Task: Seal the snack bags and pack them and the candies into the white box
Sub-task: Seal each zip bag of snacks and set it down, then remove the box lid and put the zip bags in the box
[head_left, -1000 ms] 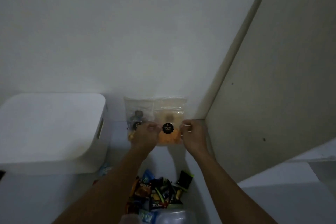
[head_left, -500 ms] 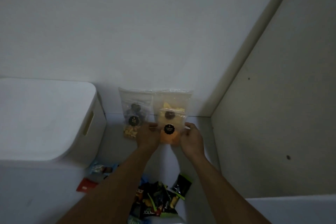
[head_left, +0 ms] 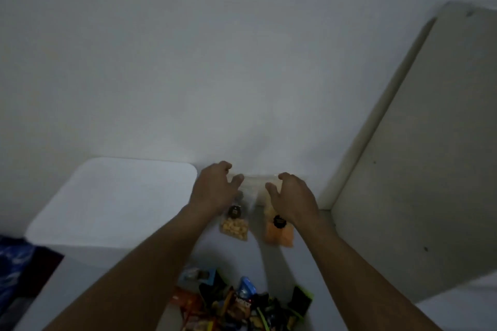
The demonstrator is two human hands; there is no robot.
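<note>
Two clear snack bags lean against the white wall on the grey surface. The left bag (head_left: 234, 227) holds pale yellow pieces and has a round black label. The right bag (head_left: 278, 234) holds orange pieces under a similar label. My left hand (head_left: 215, 192) hovers over the left bag's upper part with fingers spread. My right hand (head_left: 293, 197) covers the right bag's upper part, fingers curled and apart. Neither hand visibly grips a bag. The white box (head_left: 113, 201) stands to the left with its lid on. A pile of wrapped candies (head_left: 242, 306) lies near me.
A beige panel (head_left: 403, 169) rises on the right, close to the right bag. The white wall stands directly behind the bags. A dark blue cloth (head_left: 16, 263) shows at the far left edge.
My hands let go of the orange bag and moved up and apart to the tops of the two bags. The camera view shifted, so the box sits nearer the centre.
</note>
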